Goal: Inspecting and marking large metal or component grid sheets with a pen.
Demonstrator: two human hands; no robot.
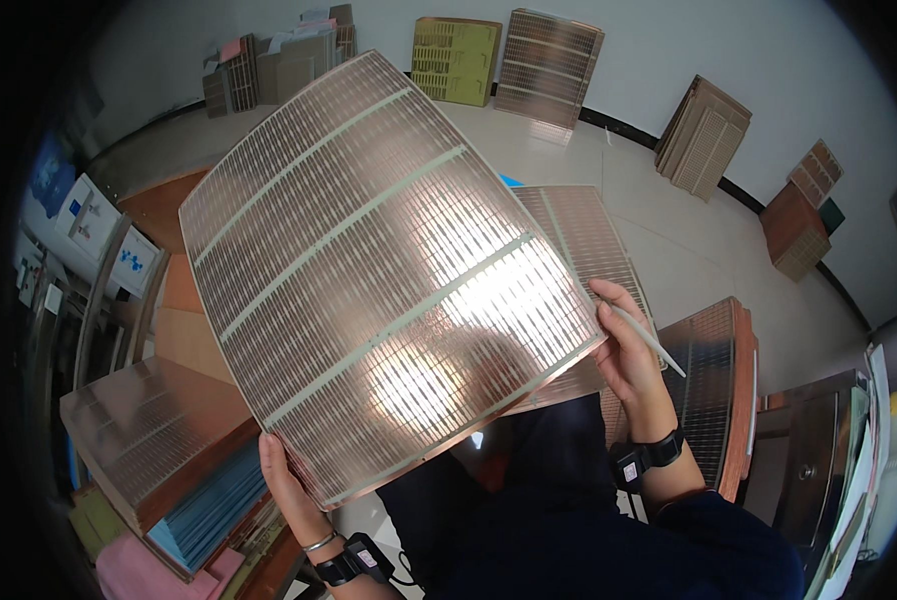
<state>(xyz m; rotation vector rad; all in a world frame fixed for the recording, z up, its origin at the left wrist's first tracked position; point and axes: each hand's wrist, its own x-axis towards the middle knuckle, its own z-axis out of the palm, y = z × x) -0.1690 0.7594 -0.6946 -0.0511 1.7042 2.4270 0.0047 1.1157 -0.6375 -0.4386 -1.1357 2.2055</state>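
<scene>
A large copper-coloured circuit board panel (339,260) with rows of fine slots and pale stripes is held up, tilted, in front of me. My left hand (287,480) grips its lower left edge, with most of the fingers hidden behind it. At the lower right corner my right hand (627,350) is closed on the panel's edge. A thin white pen-like stick (651,343) also sits in that hand, pointing down to the right. Light glares off the panel's right half and lower middle. Behind it another similar panel (594,225) shows in part.
On the left stands a stack of copper panels (149,400) above blue sheets (209,520); pink material (149,570) lies below. To my right are another panel stack (709,390) and a dark cabinet (809,470). More panels (549,70) and a yellow-green board (456,60) lean against the far wall.
</scene>
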